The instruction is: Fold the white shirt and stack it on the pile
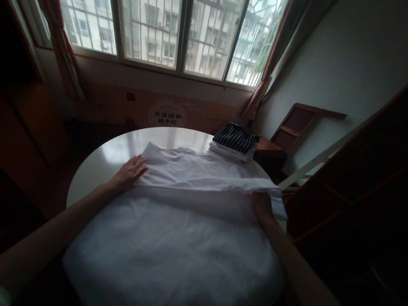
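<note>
A white long-sleeved shirt lies spread over the table, and its near part hangs down over the front edge toward me. One sleeve is laid across the shirt from right to left, with the cuff end unclear. My left hand rests at the shirt's left edge with its fingers stretched out on the cloth. At the right edge my right hand touches the folded-over part from below. Its fingers are hidden by cloth and shadow, so I cannot see whether they grip.
The round white table stands before a barred window. On its far right side sits a stack of folded clothes, a black striped one on top of white ones. Beyond the table's right side is wooden furniture.
</note>
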Available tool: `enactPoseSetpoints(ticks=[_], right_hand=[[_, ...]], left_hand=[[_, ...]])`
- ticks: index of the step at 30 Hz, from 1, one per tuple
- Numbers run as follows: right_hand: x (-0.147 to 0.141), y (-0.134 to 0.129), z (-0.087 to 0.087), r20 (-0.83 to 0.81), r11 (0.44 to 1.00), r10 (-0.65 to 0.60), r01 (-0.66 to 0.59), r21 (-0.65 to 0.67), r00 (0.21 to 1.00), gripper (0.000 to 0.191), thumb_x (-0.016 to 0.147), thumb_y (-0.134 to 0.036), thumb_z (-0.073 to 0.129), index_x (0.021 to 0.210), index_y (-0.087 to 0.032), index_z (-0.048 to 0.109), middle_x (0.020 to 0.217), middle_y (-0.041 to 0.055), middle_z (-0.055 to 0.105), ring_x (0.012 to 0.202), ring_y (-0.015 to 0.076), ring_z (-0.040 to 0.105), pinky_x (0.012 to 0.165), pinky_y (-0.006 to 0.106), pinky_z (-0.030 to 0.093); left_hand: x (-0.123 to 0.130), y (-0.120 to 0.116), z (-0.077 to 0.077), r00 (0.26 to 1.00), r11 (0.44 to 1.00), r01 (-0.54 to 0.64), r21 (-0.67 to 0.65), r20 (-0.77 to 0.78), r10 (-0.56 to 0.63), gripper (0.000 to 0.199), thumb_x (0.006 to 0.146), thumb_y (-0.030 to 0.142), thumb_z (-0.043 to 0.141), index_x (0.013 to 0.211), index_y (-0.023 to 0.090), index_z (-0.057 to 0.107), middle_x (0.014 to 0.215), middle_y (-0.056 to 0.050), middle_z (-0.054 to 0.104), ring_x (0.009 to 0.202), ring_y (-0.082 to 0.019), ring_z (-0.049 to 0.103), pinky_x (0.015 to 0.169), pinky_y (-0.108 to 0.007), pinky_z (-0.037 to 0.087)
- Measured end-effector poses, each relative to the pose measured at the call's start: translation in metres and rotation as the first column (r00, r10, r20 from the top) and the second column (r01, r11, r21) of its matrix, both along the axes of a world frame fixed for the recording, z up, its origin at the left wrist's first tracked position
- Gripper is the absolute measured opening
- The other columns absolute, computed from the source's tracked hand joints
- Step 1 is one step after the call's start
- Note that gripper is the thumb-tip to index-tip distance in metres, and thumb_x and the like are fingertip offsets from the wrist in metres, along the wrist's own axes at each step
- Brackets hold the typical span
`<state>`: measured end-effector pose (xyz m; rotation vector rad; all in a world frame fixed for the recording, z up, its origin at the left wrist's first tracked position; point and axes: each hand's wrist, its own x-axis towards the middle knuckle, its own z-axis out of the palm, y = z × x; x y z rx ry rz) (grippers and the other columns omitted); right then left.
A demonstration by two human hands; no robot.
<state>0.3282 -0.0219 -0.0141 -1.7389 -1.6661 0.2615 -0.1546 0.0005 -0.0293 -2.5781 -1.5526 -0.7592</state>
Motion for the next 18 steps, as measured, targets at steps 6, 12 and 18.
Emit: enactPoseSetpoints(ticks=[6, 12, 18], right_hand=[[0.022, -0.001, 0.015, -0.782, 0.995, -0.073, 0.093, -0.019, 0.619, 0.057, 0.079, -0.064, 0.021, 0.092, -0.021, 0.057, 0.071, 0.0055, 0.065, 0.066, 0.0212, 0.064, 0.055, 0.032, 0.051], [0.036, -0.019, 0.033, -0.809, 0.975, -0.175, -0.017, -0.223, 0.561, 0.021, 0.066, -0.033, 0.063, 0.078, -0.017, 0.057, 0.058, 0.0025, 0.062, 0.05, 0.0161, 0.058, 0.045, 0.025, 0.048], [0.053, -0.064, 0.049, -0.785, 0.975, -0.152, -0.037, -0.217, 0.6, 0.014, 0.063, -0.025, 0.061, 0.075, -0.019, 0.057, 0.06, 0.0019, 0.063, 0.047, 0.014, 0.056, 0.044, 0.023, 0.045]], left_hand=[[0.005, 0.006, -0.011, 0.971, 0.965, -0.238, -0.107, -0.026, 0.236, 0.054, 0.086, 0.042, 0.031, 0.125, 0.006, 0.044, 0.133, -0.017, 0.045, 0.127, -0.025, 0.036, 0.104, -0.039, 0.031], [0.009, 0.001, -0.001, 0.959, 0.955, -0.228, -0.19, 0.129, 0.254, 0.061, 0.083, 0.045, 0.034, 0.128, 0.005, 0.039, 0.133, -0.017, 0.044, 0.121, -0.025, 0.043, 0.102, -0.038, 0.034], [0.008, 0.0, 0.002, 0.957, 0.964, -0.195, -0.181, 0.178, 0.227, 0.058, 0.08, 0.042, 0.042, 0.127, 0.009, 0.041, 0.128, -0.016, 0.049, 0.116, -0.026, 0.047, 0.097, -0.039, 0.039]])
